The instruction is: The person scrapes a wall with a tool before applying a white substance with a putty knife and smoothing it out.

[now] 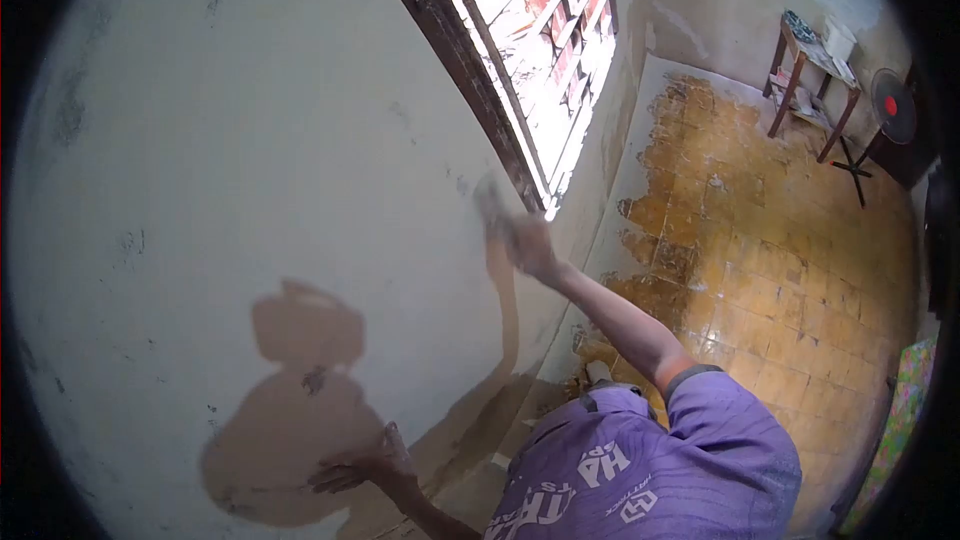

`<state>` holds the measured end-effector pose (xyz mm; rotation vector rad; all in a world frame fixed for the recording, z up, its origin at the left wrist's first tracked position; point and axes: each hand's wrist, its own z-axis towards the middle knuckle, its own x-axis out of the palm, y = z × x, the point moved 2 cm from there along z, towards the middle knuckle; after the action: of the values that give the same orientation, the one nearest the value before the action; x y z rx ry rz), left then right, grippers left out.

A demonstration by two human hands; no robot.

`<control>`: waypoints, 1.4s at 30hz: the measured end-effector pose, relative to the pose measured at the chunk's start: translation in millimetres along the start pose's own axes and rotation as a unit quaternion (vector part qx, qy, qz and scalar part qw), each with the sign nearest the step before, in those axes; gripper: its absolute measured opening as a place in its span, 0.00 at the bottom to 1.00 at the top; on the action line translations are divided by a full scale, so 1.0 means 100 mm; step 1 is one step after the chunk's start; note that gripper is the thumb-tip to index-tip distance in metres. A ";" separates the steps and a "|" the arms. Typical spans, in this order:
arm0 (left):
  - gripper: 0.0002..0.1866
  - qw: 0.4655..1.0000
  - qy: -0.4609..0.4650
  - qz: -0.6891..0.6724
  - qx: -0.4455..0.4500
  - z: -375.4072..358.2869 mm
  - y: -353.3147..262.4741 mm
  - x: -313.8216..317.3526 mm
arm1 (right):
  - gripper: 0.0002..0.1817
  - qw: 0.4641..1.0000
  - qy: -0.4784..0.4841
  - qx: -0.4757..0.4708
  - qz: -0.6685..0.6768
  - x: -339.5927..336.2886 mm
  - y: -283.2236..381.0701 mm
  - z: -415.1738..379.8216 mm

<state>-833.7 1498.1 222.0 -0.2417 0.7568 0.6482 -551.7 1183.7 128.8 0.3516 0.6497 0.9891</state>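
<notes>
My right hand point(530, 243) is raised to the pale wall point(230, 140) beside the window's lower corner. Its fingers are closed round a small flat greyish thing point(488, 196), smeared by motion, whose kind I cannot tell. Lower down, my left hand point(372, 464) is at the wall with thumb and fingers stretched apart, holding nothing. Dark smudges and patches mark the wall around both hands. My head and arms cast a brown shadow point(290, 430) across it.
A dark-framed window point(480, 90) with a slanted grille lets in bright light. Yellow floor tiles point(760, 290) carry whitish stains along the wall. A small wooden table point(815, 58) holding items and a round black fan point(892, 106) with a red centre stand in the far corner.
</notes>
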 end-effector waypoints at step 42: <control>0.60 0.951 0.244 -0.158 -0.106 -0.24 0.23 0.24 | 0.11 0.985 0.101 -0.099 -0.103 0.16 0.04 -0.35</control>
<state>-848.6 1517.0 189.2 -0.7250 1.0948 0.3613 -570.5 1199.4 98.8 0.0081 0.7477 0.8875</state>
